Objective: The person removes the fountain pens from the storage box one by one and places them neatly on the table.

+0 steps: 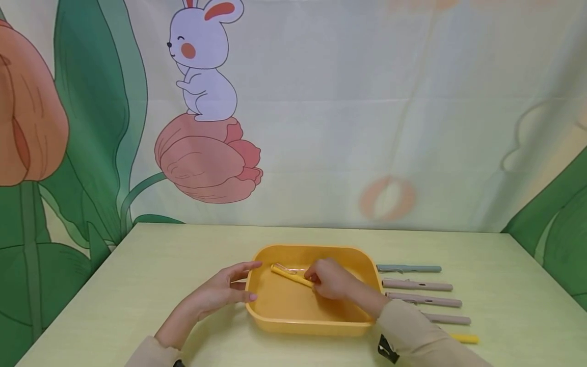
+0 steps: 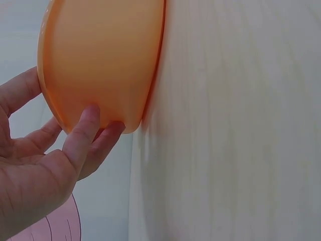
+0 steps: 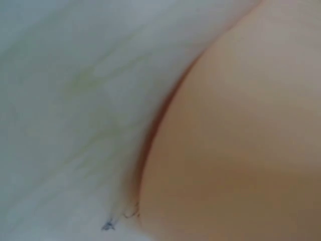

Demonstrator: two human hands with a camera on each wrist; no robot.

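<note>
A yellow-orange tray (image 1: 316, 326) stands on the table, and in the head view both hands are at it. My left hand (image 1: 220, 290) holds its left side, with fingertips and thumb at the rim. From the left wrist view, fingers (image 2: 83, 133) press against the tray's outer wall (image 2: 105, 55). Inside the tray, my right hand (image 1: 331, 279) pinches the right end of a slanted yellow pen (image 1: 291, 276) with a wire-like clip. The right wrist view is blurred, filled mostly by the tray's wall (image 3: 235, 130); the hand is out of sight there.
Right of the tray lies a column of pens: a blue-grey pen (image 1: 410, 268), several pinkish ones such as this mauve pen (image 1: 419, 286), and a yellow pen (image 1: 465, 338) partly hidden by the right sleeve (image 1: 417, 326). A printed curtain (image 1: 321, 127) hangs behind the table (image 1: 183, 244).
</note>
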